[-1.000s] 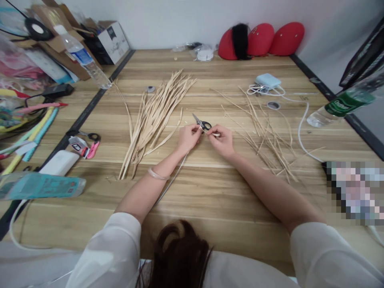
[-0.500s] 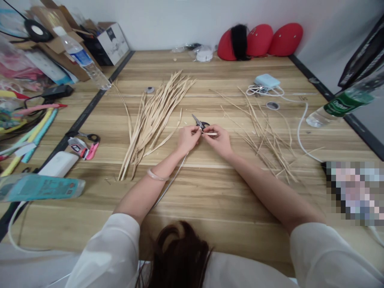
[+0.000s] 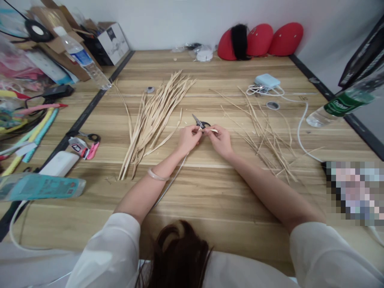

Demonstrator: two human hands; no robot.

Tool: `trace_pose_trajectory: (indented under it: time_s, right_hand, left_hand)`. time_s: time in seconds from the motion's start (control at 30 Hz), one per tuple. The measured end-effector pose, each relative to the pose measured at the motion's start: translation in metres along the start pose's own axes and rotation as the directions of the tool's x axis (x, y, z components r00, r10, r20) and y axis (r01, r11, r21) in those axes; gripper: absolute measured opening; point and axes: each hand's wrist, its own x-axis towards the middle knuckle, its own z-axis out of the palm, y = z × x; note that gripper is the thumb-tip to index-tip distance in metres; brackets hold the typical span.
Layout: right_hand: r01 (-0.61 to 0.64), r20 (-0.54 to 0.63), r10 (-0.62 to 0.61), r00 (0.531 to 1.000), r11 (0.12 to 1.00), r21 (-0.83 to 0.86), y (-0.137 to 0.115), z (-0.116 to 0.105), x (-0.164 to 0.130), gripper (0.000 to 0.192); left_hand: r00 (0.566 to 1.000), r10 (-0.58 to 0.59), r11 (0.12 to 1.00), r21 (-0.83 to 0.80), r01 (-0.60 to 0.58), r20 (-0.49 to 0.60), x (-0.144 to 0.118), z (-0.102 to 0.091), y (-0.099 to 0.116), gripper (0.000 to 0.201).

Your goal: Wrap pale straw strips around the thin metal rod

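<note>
Mid-fold: left hand (image 3: pixel 188 138) and right hand (image 3: pixel 221 140) pinch a straw strip (image 3: pixel 211 131) just before the scissors (image 3: pixel 201 123); next needs steady fingertip grip.

hands: 2, left hand (image 3: pixel 187 139), right hand (image 3: pixel 220 141) | scissors: 2, black-handled scissors (image 3: pixel 200 123), scissors near the table seam (image 3: pixel 87 136) | water bottles: 2, clear bottle (image 3: pixel 81 57), green-label bottle (image 3: pixel 342 105) | red domes: 3 (image 3: pixel 260 39) | straw bundles: 2, thick bundle (image 3: pixel 153 116), thin scatter (image 3: pixel 264 132)
</note>
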Motion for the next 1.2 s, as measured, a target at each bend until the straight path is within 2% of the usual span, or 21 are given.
trace_pose_trajectory:
  time_s: [0.5, 0.77, 1.2]
  right_hand:
    - [0.080, 0.034, -0.079, 0.996, 0.996, -0.034, -0.0019, -0.0009, -0.0014, 0.030]
    - [0.065, 0.060, -0.062, 0.996, 0.997, -0.049, -0.0051, -0.0013, -0.0016, 0.039]
    - [0.046, 0.109, -0.042, 0.993, 0.999, -0.027, -0.0027, -0.0033, 0.0006, 0.040]
  left_hand:
    - [0.998, 0.013, 1.000, 0.021, -0.012, -0.060, 0.0011, 0.0006, -0.0004, 0.011]
    - [0.998, 0.000, 1.000, 0.021, 0.001, -0.055, 0.0003, -0.0012, 0.0033, 0.013]
    - [0.999, -0.014, 1.000, -0.023, 0.013, -0.050, 0.0005, -0.0014, 0.0004, 0.015]
